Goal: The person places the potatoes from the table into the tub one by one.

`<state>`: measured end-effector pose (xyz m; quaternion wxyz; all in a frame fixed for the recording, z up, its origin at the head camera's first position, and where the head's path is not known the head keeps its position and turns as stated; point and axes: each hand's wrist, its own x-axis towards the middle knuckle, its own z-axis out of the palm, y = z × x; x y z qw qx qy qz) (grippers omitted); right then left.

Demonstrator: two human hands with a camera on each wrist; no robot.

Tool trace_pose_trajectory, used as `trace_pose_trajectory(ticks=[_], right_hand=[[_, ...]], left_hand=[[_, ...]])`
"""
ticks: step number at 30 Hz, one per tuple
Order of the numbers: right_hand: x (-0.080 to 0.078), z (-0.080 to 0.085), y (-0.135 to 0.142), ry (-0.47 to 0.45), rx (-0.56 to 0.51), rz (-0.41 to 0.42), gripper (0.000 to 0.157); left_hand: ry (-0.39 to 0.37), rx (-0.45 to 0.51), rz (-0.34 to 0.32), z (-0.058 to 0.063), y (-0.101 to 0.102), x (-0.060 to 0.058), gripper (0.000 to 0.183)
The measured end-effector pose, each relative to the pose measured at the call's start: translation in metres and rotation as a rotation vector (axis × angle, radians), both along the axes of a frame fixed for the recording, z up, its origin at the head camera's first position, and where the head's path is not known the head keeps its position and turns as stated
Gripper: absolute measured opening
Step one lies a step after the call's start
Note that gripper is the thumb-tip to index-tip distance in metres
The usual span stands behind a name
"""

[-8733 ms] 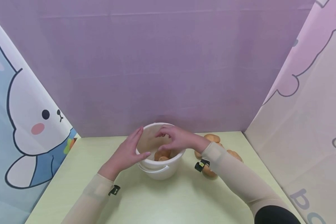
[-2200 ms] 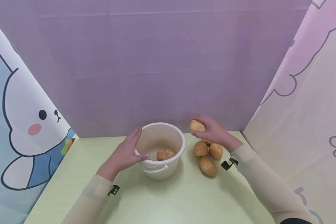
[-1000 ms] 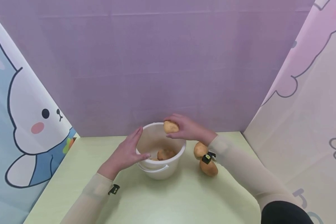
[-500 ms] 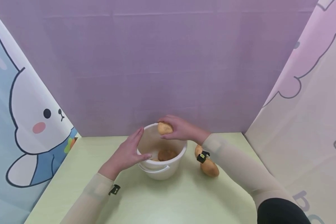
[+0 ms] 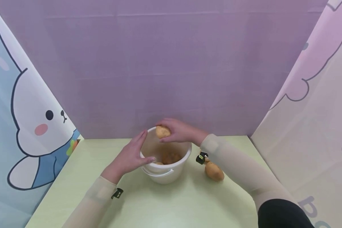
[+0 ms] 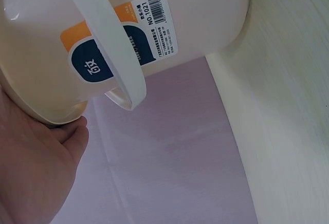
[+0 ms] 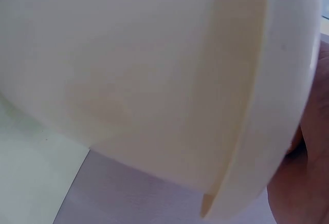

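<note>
The likeliest slip, I'd judge, lies with the potato point(image 5: 162, 131) that the right hand point(image 5: 180, 130) pinches between thumb and fingers at the far side of the bucket's mouth: let go too soon or off line, it could catch the rim and drop outside. The white bucket point(image 5: 168, 179) stands upright near the far edge of the counter point(image 5: 159, 209), so a potato bouncing out might end up against the purple backdrop point(image 5: 171, 72). A knock on the rim could also shift the bucket, since the left hand point(image 5: 129, 157) has thumb and fingers spread wide against it, steadying rather than clenching (its handle point(image 6: 109, 39) hangs down one side, ungripped). Dropped from too high, the held potato might bruise on those already inside point(image 5: 171, 157). Toward the counter's right edge, a loose potato point(image 5: 214, 172) lies beside another mostly hidden by the right wrist camera point(image 5: 201, 157); a low sweep of the sleeve point(image 5: 233, 166) could nudge either and set it rolling.
</note>
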<state>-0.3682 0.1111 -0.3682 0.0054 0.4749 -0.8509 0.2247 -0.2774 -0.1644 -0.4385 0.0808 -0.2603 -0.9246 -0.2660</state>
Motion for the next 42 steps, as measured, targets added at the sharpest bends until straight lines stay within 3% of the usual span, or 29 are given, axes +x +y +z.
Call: trace_pose_trajectory(ticks=[18, 32, 42], right_hand=[[-0.010, -0.001, -0.016, -0.052, 0.034, 0.033, 0.072], [-0.011, -0.011, -0.022, -0.002, 0.065, 0.055, 0.071], [-0.012, -0.009, -0.020, -0.034, 0.067, 0.048, 0.065]], left_hand=[[-0.001, -0.015, 0.000, -0.003, -0.003, -0.004, 0.128], [0.005, 0.005, -0.005, -0.002, 0.000, -0.004, 0.124], [-0.007, -0.004, 0.007, -0.001, 0.001, -0.004, 0.125]])
